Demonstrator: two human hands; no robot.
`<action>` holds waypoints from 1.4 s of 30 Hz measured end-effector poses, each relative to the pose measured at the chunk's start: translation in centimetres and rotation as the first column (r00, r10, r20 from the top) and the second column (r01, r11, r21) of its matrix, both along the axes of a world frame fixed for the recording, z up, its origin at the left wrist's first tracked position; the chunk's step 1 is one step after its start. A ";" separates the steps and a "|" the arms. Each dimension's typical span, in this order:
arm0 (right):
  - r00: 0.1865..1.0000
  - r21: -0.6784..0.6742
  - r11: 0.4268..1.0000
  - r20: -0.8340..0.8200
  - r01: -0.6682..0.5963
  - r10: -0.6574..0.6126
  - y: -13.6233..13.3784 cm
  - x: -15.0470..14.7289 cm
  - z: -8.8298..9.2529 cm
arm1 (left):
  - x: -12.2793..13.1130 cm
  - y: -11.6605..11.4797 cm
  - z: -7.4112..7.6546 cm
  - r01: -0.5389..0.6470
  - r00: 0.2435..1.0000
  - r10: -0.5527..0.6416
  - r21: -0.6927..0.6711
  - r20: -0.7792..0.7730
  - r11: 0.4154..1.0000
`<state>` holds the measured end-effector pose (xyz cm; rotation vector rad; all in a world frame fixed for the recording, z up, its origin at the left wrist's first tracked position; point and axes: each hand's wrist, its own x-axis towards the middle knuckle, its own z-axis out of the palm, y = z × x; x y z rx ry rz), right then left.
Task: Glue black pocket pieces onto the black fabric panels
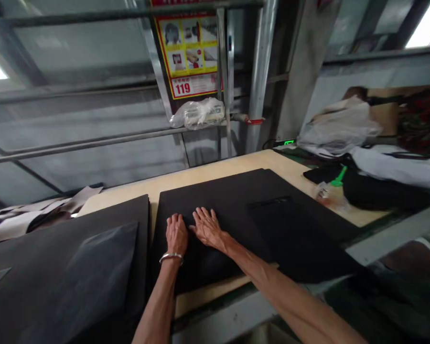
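The pale wooden surface [215,177] carries a black foam sheet [304,239], a second black sheet [68,282] alongside, and what seems a small plastic bottle [326,195].

Head view, seemingly down at hands [177,234] [208,228]

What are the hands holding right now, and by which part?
Nothing is gripped: the left hand and the right hand both lie flat on the black sheet, palms down.

I read colours | sheet [232,200]: matte black | surface [215,174]: pale tan | poster [188,45]: yellow panels, red border | cloth [423,123]: dark, red floral pattern
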<state>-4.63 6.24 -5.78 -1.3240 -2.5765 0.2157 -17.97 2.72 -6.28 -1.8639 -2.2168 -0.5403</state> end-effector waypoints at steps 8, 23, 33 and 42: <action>0.984 0.003 0.984 0.017 0.176 -0.176 0.8 1.0 1.6 | -1.0 0.8 0.2 -0.001 0.992 0.000 0.005 0.123 1.000; 0.993 0.013 0.995 -0.054 -0.102 0.103 0.1 -1.9 0.2 | -3.8 2.5 -2.4 0.044 0.988 -0.051 0.051 0.147 0.998; 0.925 0.190 0.907 -0.032 0.377 -0.378 -2.1 18.7 6.8 | -4.5 3.0 -1.4 0.073 0.961 -0.073 0.011 0.267 0.997; 0.614 0.088 0.608 -0.119 0.789 -0.780 -12.8 34.1 2.1 | -3.6 0.0 -0.2 -0.098 0.945 -0.001 0.287 0.327 0.953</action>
